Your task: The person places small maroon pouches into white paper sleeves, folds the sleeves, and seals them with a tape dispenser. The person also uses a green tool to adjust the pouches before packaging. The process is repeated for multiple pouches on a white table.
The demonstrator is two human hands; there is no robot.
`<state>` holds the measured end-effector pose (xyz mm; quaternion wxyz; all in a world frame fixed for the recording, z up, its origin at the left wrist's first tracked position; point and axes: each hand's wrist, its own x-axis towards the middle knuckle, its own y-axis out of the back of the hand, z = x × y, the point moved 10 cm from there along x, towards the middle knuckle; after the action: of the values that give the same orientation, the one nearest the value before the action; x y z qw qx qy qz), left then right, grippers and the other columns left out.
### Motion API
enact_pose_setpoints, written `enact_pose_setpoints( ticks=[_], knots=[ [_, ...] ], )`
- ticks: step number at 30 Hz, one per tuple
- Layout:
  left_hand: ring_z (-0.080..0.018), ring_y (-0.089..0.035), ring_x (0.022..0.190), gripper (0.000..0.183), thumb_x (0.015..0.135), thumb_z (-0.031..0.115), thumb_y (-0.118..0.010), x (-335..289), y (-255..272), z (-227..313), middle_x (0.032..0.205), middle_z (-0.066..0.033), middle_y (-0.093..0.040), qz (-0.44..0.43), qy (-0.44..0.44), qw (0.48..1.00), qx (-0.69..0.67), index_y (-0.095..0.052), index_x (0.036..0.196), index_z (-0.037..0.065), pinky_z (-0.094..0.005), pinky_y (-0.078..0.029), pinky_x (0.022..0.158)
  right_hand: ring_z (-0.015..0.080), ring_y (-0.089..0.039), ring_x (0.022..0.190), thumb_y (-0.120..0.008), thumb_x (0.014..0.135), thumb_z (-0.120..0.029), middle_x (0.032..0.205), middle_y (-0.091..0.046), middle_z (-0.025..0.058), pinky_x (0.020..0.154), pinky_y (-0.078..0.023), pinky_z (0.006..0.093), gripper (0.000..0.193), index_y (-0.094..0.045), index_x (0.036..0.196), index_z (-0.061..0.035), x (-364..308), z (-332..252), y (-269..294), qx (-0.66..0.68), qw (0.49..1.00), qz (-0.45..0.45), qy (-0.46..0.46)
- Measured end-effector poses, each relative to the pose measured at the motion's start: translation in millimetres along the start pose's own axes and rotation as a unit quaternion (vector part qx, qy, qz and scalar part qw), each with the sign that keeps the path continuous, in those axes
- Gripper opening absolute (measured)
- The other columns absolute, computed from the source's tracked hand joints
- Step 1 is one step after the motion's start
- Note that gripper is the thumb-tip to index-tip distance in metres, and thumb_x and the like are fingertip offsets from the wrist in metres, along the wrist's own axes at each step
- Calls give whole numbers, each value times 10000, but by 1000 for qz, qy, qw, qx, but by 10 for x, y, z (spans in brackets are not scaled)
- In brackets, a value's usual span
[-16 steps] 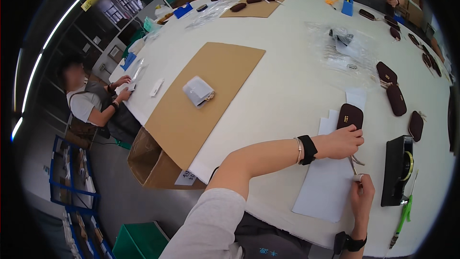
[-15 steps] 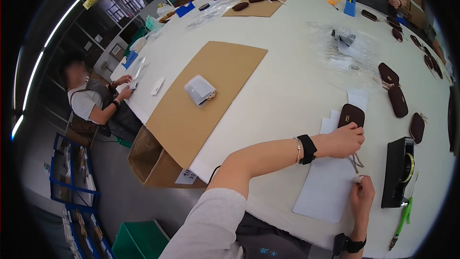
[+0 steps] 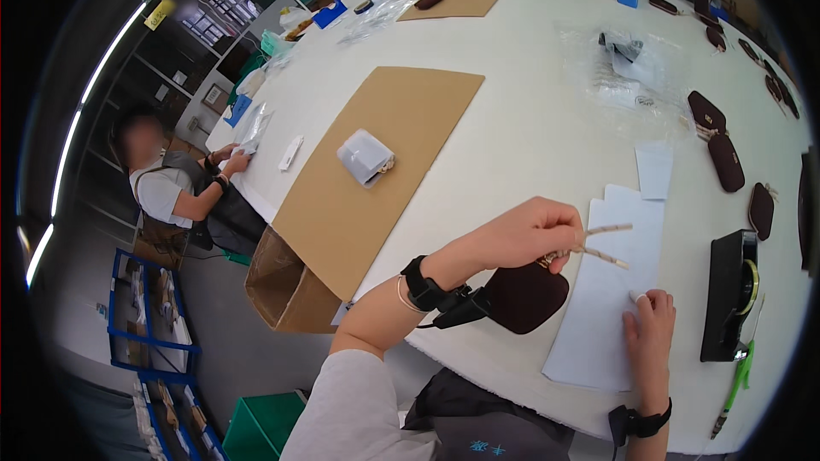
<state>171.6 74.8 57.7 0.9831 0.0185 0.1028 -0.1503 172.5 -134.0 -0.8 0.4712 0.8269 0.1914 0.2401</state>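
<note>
A dark brown zip pouch [image 3: 531, 300] hangs below my left hand [image 3: 536, 235], whose fingers close on its upper end. Its thin beige cord [image 3: 605, 229] sticks out past my fingertips to the right, in two ends. White paper sheets [image 3: 598, 329], partly overlapping, lie on the table to the right of the pouch. My right hand [image 3: 651, 331] rests on the right edge of these sheets, fingers extended and holding nothing that I can see.
A black tape dispenser [image 3: 724, 299] and a green-handled tool [image 3: 743, 371] stand to the right. More brown pouches [image 3: 726, 162] line the far right edge. Clear plastic bags [image 3: 632, 77] lie ahead. A wrapped item [image 3: 366, 159] sits on cardboard [image 3: 401, 145]. Co-workers sit around the table.
My left hand has lifted the brown pouch off the paper and brought it left and nearer to me, turning it so the cord points right. My right hand has moved slightly up onto the sheets.
</note>
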Motion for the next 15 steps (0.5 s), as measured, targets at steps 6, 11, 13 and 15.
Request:
enact_pose_setpoints(
  ticks=[6,11,13,15],
  knots=[
    [-135,-577,688,194,891,203,-600,34,79,-695,759,-59,-647,20,66,971,227,-626,918,12,-265,-441,648,325,-493,919,-645,732,19,964,-514,147,793,-404,399,274,-582,998,7,16,82,3,21,999,46,-1],
    [-156,-568,834,222,837,169,-681,-226,26,-804,877,-52,-638,12,34,949,314,-646,999,22,-287,-437,732,297,-500,877,-647,726,38,926,-509,122,758,-393,373,214,-558,917,-4,44,79,42,47,997,65,-2],
    [-155,-543,841,222,827,146,-692,-219,-21,-873,892,-46,-623,9,29,946,323,-650,1008,25,-290,-429,745,277,-500,860,-650,727,40,908,-509,105,751,-386,365,194,-546,883,-11,-15,155,50,49,996,68,-15],
    [-154,-515,818,214,823,120,-692,-221,20,-883,886,-42,-606,17,76,943,323,-651,1012,26,-287,-421,747,265,-499,846,-651,727,40,895,-510,95,749,-382,358,185,-538,861,-15,8,183,34,63,996,68,-9]
  ],
)
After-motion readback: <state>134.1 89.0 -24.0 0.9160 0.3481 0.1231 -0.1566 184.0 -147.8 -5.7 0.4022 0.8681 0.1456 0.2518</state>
